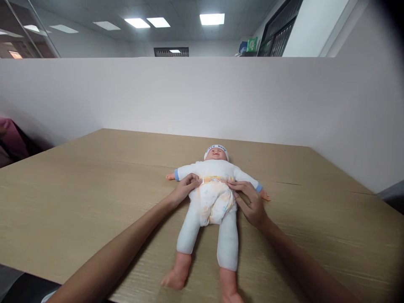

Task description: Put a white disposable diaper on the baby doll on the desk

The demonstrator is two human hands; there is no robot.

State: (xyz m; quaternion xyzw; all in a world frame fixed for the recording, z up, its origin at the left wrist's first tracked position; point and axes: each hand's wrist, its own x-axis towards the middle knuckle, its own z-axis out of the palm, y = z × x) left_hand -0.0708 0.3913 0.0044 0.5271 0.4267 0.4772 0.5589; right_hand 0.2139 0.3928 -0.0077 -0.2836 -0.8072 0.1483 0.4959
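A baby doll (217, 168) lies on its back on the wooden table, its head away from me and its feet toward me. It wears a white suit with blue cuffs and a white lettered headband. A white diaper (214, 200) with an orange-patterned waistband is wrapped around its hips over the suit. My left hand (186, 187) is closed at the left end of the waistband, fingertips pinching the diaper's edge. At the right end, my right hand (251, 202) has its fingers on the waistband and its thumb lower on the diaper's side; the fingers are bent in a grip there.
The wooden table (94, 189) reaches to a white partition wall (189, 97) at the back. Part of a person in pink clothing (12, 136) shows at the far left. A dark grey object (393, 195) stands beyond the table's right edge.
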